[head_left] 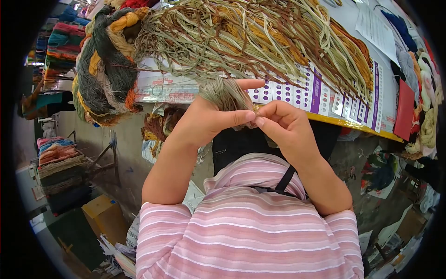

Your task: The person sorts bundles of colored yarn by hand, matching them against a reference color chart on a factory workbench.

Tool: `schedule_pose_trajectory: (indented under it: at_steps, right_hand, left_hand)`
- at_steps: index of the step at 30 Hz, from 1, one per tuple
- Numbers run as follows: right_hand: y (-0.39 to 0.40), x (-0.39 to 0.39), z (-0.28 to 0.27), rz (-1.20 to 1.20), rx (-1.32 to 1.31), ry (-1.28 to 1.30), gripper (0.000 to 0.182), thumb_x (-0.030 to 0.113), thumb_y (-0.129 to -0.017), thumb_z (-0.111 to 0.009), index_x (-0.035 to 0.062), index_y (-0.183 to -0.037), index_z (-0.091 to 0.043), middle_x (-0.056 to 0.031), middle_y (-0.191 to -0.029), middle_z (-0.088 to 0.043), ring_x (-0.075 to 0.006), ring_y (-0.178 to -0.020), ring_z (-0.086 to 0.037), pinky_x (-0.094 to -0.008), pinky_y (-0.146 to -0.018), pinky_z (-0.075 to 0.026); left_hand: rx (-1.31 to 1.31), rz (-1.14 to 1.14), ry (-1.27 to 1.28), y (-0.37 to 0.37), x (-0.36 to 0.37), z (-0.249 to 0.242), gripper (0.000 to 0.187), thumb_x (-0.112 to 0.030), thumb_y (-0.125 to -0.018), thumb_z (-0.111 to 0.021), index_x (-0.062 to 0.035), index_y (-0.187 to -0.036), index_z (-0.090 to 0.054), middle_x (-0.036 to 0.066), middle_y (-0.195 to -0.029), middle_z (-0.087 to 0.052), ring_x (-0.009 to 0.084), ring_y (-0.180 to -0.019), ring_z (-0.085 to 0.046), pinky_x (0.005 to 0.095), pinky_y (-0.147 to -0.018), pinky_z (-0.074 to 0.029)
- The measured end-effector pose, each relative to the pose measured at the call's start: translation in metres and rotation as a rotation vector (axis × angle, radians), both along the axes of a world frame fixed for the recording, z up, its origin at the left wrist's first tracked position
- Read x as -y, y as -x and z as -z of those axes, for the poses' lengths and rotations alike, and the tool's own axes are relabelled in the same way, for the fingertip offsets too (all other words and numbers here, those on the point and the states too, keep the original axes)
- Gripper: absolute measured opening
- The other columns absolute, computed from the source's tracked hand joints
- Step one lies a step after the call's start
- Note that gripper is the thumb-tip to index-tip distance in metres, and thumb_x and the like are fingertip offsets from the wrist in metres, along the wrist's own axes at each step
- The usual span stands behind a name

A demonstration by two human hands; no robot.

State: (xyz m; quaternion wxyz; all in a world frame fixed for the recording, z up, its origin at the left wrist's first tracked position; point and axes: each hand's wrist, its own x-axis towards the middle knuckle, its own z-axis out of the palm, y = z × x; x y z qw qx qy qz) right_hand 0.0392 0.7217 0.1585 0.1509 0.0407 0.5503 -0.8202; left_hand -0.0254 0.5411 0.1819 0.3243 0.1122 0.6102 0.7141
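A grey-green bundle of yarn (224,94) lies across my left hand (211,116), between the thumb and the raised index finger. My right hand (284,124) is closed in a pinch right at my left thumb tip; whatever it grips is too small to make out. Both hands meet in front of my body at the table's near edge. Just beyond them, long loose strands of green, brown and orange yarn (223,39) spread over the table (172,88).
Dark grey, yellow and orange skeins (109,56) hang over the table's left end. Printed purple-and-white sheets (320,93) lie under the strands. At right are a red card (405,111) and more skeins (426,88). A person's sleeve (49,99) shows at far left, near stacked yarn (58,153).
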Motion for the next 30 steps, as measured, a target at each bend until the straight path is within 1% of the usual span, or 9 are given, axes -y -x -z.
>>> schedule_pose_trajectory:
  at_steps: [6,9,11,15,19,20,22,25,30]
  right_hand:
    - [0.003,-0.011,0.003,-0.063,0.027,0.097,0.009,0.006,-0.089,-0.057,-0.0024,-0.092,-0.06,-0.0032,-0.082,-0.062,-0.007,-0.075,-0.055,-0.0216,-0.067,-0.045]
    - [0.005,-0.043,-0.011,-0.384,-0.118,0.063,0.014,0.009,-0.09,-0.057,-0.0034,-0.097,-0.06,-0.006,-0.081,-0.063,-0.0087,-0.069,-0.055,-0.0233,-0.063,-0.045]
    - [0.005,-0.089,-0.008,-0.488,-0.292,0.025,0.02,0.013,-0.092,-0.056,-0.0044,-0.102,-0.058,-0.0087,-0.08,-0.064,-0.0101,-0.061,-0.053,-0.0257,-0.059,-0.046]
    - [-0.043,-0.238,0.008,0.436,-0.113,0.62,0.02,0.016,-0.1,-0.041,-0.0005,-0.108,-0.049,0.0004,-0.065,-0.042,-0.0067,-0.049,-0.034,-0.0235,-0.043,-0.027]
    - [-0.145,-0.447,0.027,0.595,-0.097,0.737,0.02,0.015,-0.1,-0.04,0.0012,-0.106,-0.053,0.0032,-0.06,-0.024,-0.0072,-0.048,-0.022,-0.0235,-0.043,-0.021]
    - [-0.186,-0.499,0.03,1.139,-0.069,0.47,0.019,0.013,-0.099,-0.041,0.0028,-0.102,-0.056,0.0039,-0.058,-0.022,-0.0073,-0.047,-0.023,-0.0235,-0.044,-0.02]
    - [-0.256,-0.603,0.023,1.489,-0.103,0.372,0.029,0.019,-0.1,-0.04,0.0009,-0.114,-0.057,0.0042,-0.052,-0.018,-0.007,-0.042,-0.019,-0.0241,-0.041,-0.016]
    - [-0.212,-0.523,-0.029,1.084,-0.402,-0.103,0.035,0.011,-0.099,-0.036,-0.0062,-0.128,-0.045,0.0036,-0.058,-0.026,-0.0051,-0.046,-0.022,-0.0218,-0.042,-0.019]
    - [-0.007,-0.185,-0.012,0.63,-0.009,-0.227,0.034,0.01,-0.091,-0.051,-0.0045,-0.121,-0.053,0.0046,-0.067,-0.042,0.0,-0.052,-0.033,-0.0159,-0.045,-0.027]
  left_hand:
    - [-0.001,0.148,-0.084,0.002,0.008,0.004,0.052,-0.011,-0.08,-0.067,0.0052,-0.126,-0.052,-0.001,-0.066,-0.054,0.0103,-0.068,-0.055,0.0242,-0.078,-0.045]
    - [0.256,0.504,-0.328,0.015,0.033,0.023,0.043,-0.003,-0.082,-0.06,0.0053,-0.123,-0.053,0.001,-0.063,-0.056,0.0079,-0.048,-0.046,0.0241,-0.044,-0.036]
    - [-0.254,0.66,-0.524,0.037,0.052,0.053,0.041,-0.004,-0.082,-0.06,0.0053,-0.122,-0.054,-0.002,-0.057,-0.05,0.0057,-0.042,-0.041,0.0233,-0.038,-0.03]
    - [0.155,0.076,-0.827,0.033,0.178,0.052,0.029,-0.022,-0.099,-0.042,0.0009,-0.106,-0.057,-0.006,-0.053,-0.036,0.0013,-0.038,-0.03,0.0169,-0.031,-0.024]
    - [0.349,-0.555,-1.063,0.026,0.279,0.029,0.037,-0.016,-0.103,-0.028,0.0076,-0.124,-0.046,-0.001,-0.065,-0.034,0.0038,-0.043,-0.024,0.02,-0.037,-0.02]
    - [0.317,-0.609,-1.066,0.025,0.304,0.029,0.037,-0.016,-0.103,-0.028,0.008,-0.126,-0.045,-0.001,-0.066,-0.034,0.0042,-0.043,-0.024,0.0203,-0.038,-0.02]
    - [0.249,-0.723,-1.069,0.023,0.333,0.03,0.038,-0.016,-0.103,-0.028,0.0088,-0.128,-0.043,-0.001,-0.067,-0.034,0.0052,-0.044,-0.025,0.0208,-0.039,-0.022]
    - [0.22,-0.579,-1.03,0.032,0.266,0.008,0.036,-0.015,-0.101,-0.033,0.0075,-0.128,-0.043,-0.001,-0.067,-0.034,0.0042,-0.045,-0.025,0.0203,-0.038,-0.022]
    - [0.383,-0.474,-0.555,0.038,0.077,0.019,0.042,-0.013,-0.095,-0.049,0.0059,-0.132,-0.038,-0.007,-0.068,-0.035,-0.0009,-0.046,-0.026,0.0146,-0.034,-0.021]
